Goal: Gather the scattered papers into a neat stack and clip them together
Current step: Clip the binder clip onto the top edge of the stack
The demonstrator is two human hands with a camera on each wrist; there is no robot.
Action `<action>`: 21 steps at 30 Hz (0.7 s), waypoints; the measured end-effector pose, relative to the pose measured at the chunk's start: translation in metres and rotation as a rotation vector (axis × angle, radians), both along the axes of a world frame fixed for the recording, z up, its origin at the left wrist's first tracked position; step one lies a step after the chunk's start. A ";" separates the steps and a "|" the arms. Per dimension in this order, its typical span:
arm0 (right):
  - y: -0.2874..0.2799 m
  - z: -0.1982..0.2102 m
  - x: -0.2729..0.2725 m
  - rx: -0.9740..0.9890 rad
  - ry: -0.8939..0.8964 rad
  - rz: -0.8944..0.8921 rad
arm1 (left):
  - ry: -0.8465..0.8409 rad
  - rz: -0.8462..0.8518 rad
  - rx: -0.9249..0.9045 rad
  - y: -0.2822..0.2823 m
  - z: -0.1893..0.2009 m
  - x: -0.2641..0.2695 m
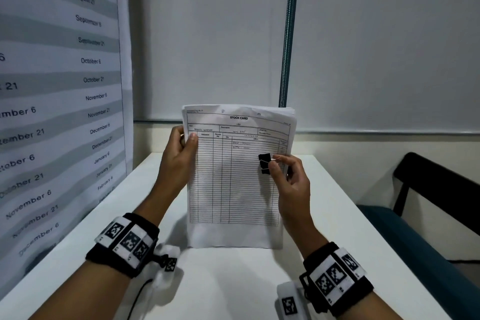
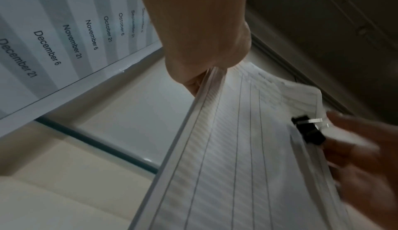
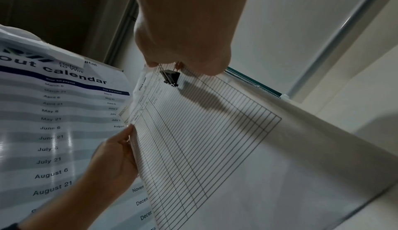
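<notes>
A stack of white papers [image 1: 233,184] with a lined "STOCK CARD" form on top stands upright, its bottom edge on the white table [image 1: 233,280]. My left hand [image 1: 181,148] grips the stack's upper left edge, thumb on the front sheet; that edge shows as layered sheets [image 2: 206,101] in the left wrist view. My right hand [image 1: 283,169] pinches the wire handles of a black binder clip [image 1: 265,163] in front of the stack's right side. The clip [image 3: 171,78] hangs just over the top sheet [image 3: 204,131]; whether it bites the papers I cannot tell. It shows blurred [image 2: 310,131] from the left wrist.
A large payout calendar poster [image 1: 59,101] covers the wall on the left, close to the table. A pale wall with a green strip [image 1: 288,34] stands behind. A dark chair with a teal seat [image 1: 428,215] is at the right of the table.
</notes>
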State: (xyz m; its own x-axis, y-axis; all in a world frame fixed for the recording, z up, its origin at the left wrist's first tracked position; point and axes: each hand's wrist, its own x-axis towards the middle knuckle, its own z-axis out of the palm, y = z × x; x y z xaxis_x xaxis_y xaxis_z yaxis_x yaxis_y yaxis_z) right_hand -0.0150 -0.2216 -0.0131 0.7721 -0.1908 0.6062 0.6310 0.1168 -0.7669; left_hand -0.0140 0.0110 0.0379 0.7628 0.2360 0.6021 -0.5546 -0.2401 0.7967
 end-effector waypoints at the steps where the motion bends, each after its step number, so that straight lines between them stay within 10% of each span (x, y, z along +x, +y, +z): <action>1: 0.000 0.000 0.000 0.006 0.002 0.005 | -0.016 -0.013 -0.021 0.002 0.007 0.001; 21: -0.012 -0.001 0.007 -0.078 0.017 0.048 | 0.033 -0.059 0.041 0.015 0.025 -0.001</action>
State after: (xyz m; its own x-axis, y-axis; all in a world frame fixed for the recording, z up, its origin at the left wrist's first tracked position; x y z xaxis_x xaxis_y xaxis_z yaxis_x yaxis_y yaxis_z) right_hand -0.0084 -0.2337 -0.0145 0.7894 -0.1059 0.6046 0.6131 0.0861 -0.7853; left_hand -0.0148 0.0261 0.0625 0.7944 0.1654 0.5845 -0.5423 -0.2405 0.8050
